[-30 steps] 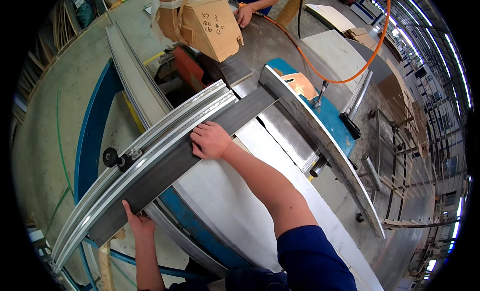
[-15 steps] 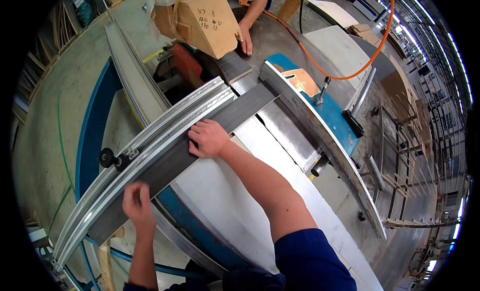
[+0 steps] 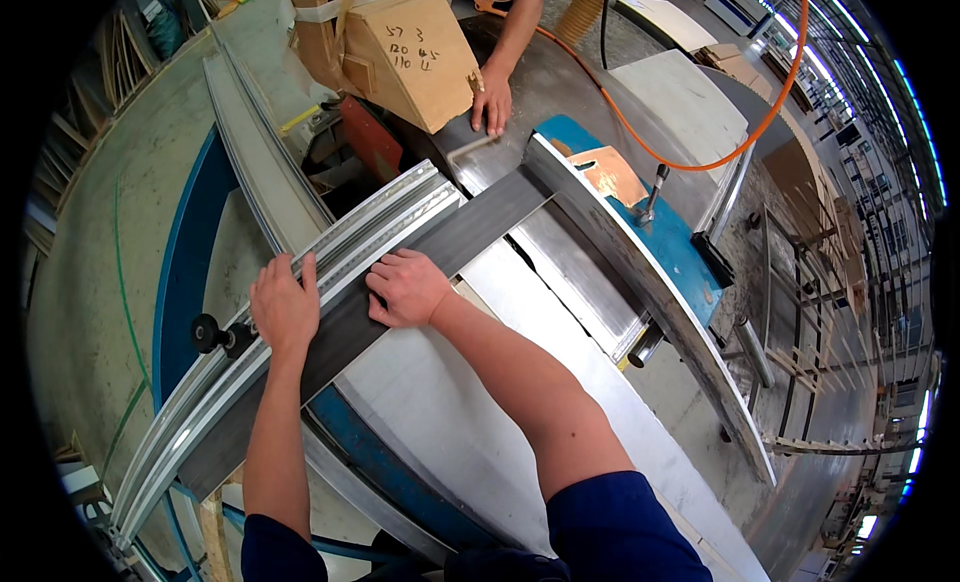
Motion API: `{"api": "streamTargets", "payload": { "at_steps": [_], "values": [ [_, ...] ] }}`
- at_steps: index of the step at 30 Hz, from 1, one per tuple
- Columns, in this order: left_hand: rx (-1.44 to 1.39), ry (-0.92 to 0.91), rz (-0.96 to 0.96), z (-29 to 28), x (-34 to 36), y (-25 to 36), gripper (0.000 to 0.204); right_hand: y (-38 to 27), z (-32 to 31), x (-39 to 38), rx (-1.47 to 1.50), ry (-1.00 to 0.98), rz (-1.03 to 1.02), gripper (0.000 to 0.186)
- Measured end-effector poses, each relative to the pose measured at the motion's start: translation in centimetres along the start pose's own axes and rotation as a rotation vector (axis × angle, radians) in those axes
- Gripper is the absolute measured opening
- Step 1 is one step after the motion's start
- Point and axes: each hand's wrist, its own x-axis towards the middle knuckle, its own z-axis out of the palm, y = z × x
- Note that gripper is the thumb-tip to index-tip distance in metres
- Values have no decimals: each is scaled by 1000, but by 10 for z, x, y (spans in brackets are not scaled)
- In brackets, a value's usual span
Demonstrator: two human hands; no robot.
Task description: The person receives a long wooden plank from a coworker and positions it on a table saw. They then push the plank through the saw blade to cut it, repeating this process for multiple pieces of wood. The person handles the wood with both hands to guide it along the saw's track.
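Observation:
A long dark grey board (image 3: 452,232) lies along a silvery aluminium rail (image 3: 385,225) on the saw table. My right hand (image 3: 407,288) rests on the board with its fingers curled together over it, beside the rail. On the rail lies my left hand (image 3: 285,304), fingers stretched forward and thumb apart, holding nothing. A black knob (image 3: 207,333) sits just left of that hand. The board's far end reaches a long metal fence (image 3: 580,197). Beyond it, a co-worker's hand (image 3: 492,104) touches the tabletop beside a thin narrow strip (image 3: 468,150).
A cardboard box (image 3: 410,57) hangs over the machine near a red panel (image 3: 368,137). Right of the fence, a blue plate (image 3: 680,257) carries a metal lever (image 3: 652,194). An orange hose (image 3: 715,166) loops overhead. A white sliding table (image 3: 440,402) spreads before me.
My left hand has moved forward from the board's near end onto the rail, its fingers opening out. A dark piece near the co-worker's hand is gone, and a thin strip shows there.

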Motion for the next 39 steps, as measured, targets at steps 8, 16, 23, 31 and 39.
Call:
{"api": "streamTargets", "payload": {
  "at_steps": [8,16,23,31,39],
  "values": [
    [-3,16,-27,14,26,-14,44,16,14,23,-13,-4,-17,15],
    [-16,52,-22,25,62,-34,43,35,36,57,-24,-22,-6,15],
    [-26,127,10,37,95,-47,41,56,53,84,-23,-16,4,18],
    [-95,131,-7,49,100,-42,39,69,55,77,-46,-77,53,18],
    [-120,81,-28,36,69,-28,40,48,36,54,-67,-82,59,16]
  ]
}}
